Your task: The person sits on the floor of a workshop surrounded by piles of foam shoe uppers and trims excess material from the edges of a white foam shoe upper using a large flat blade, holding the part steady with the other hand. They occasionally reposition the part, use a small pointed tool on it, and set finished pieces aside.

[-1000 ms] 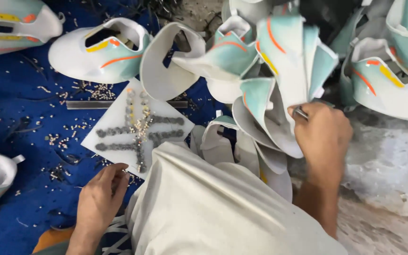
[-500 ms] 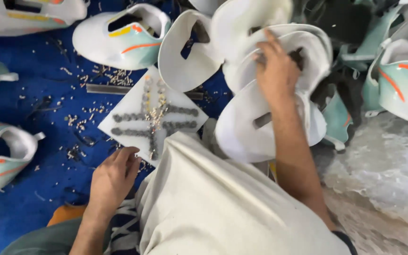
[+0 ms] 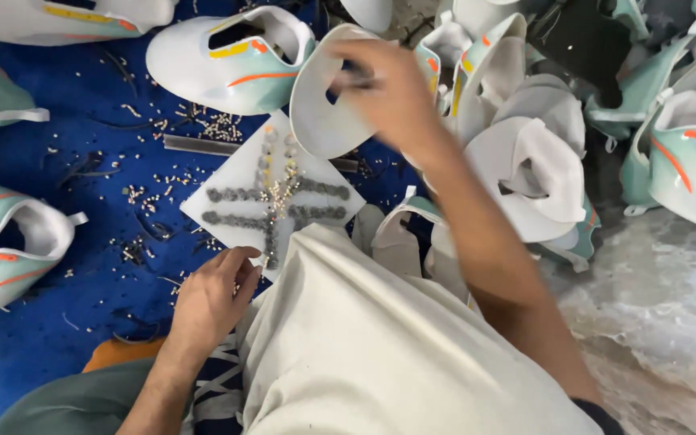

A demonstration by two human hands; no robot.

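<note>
A blue mat (image 3: 58, 161), littered with small metal bits and scraps, covers the floor at left. At right lies bare, mottled grey concrete (image 3: 662, 322), dusty and stained. Flat, even light falls across both, casting soft shadows.

A person's right hand (image 3: 392, 93), blurred, grips a white shoe upper (image 3: 324, 109) above a blue mat (image 3: 58, 161) scattered with small metal eyelets (image 3: 219, 127), while the left hand (image 3: 211, 298) rests at a white board's (image 3: 235, 181) lower corner.
</note>
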